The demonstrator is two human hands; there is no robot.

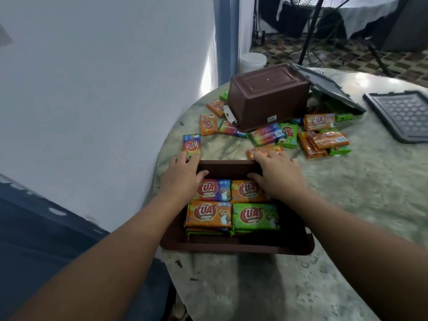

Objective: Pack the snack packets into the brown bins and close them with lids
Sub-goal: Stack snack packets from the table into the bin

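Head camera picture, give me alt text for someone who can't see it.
A person's left hand and right hand hold the far wall of an open brown bin, thumbs inside, above packed snack packets, on a marbled table. Behind it, loose packets lie around an upturned brown bin, with two grey lids at right.

Brown bins [236,245], orange/green/rainbow pkts [256,216], grey honeycomb lid [403,115].

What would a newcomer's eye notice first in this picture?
An open brown bin at the near edge of the table holds bright Kuat snack packets; the left grip and right grip hold its far rim. Behind, an upturned brown bin sits among scattered packets.
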